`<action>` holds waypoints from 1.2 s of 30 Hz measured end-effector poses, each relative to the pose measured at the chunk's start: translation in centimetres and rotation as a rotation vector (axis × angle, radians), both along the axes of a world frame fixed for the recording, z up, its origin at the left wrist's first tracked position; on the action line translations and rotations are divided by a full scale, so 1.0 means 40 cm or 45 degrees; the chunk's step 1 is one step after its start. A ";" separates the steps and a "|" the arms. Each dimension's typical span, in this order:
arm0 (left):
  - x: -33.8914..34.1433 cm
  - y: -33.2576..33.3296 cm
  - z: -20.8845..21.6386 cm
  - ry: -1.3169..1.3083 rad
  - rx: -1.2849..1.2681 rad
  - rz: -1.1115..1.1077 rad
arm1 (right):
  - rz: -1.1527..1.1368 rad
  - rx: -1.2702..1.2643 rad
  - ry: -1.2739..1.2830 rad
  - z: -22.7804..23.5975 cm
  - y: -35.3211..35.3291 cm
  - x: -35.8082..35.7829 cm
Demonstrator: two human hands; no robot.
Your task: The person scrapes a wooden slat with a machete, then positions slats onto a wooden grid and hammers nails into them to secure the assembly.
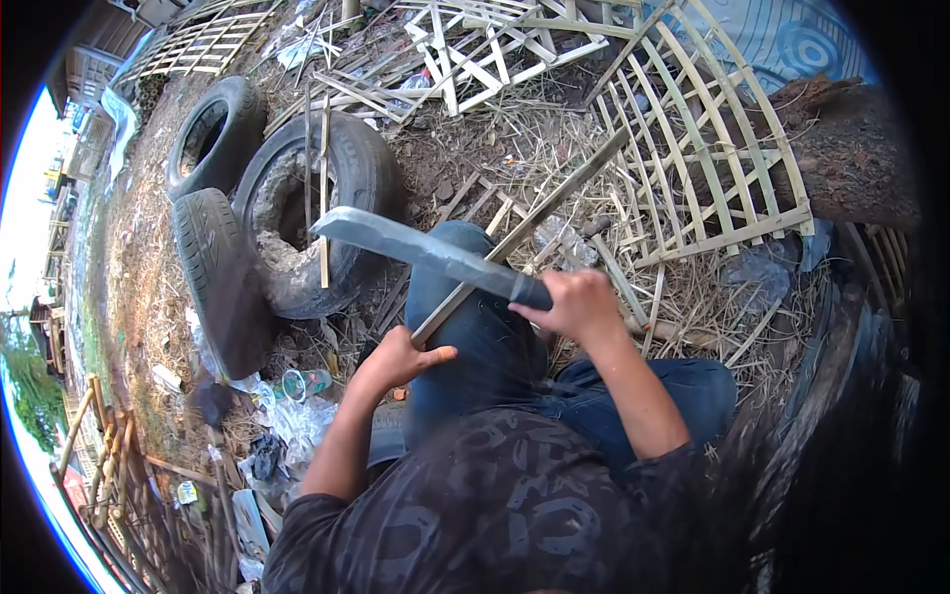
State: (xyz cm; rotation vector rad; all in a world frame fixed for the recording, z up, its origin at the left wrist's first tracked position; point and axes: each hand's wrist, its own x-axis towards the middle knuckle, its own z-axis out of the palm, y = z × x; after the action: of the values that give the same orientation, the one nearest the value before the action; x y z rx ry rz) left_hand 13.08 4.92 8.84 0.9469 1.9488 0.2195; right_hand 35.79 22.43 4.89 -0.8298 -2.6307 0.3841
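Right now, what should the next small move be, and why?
Probably ease the machete along the wooden strip, away from the left hand: the right hand holds it across the strip, while the left grips the strip's near end.

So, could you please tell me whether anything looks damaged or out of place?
The tyre behind the tip of the machete has rough, pale material around its hole, unusual for a tyre; crumpled plastic sheeting and a plastic cup lie nearby like litter.
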 end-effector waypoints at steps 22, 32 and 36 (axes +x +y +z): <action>-0.139 -0.004 -0.123 -1.069 -0.319 0.036 | -0.125 -0.052 0.436 -0.013 -0.037 0.057; -0.125 -0.025 -0.095 -0.920 -0.221 0.213 | -0.414 -0.096 -0.065 -0.030 0.161 0.096; -0.148 -0.030 -0.140 -1.009 -0.280 0.251 | -1.136 -0.252 0.137 0.033 0.310 0.278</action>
State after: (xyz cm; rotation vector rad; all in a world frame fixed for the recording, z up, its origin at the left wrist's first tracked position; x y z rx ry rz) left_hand 7.16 3.72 3.25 0.4175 1.2872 0.4117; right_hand 46.93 34.81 6.20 -1.8436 -1.8757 0.4094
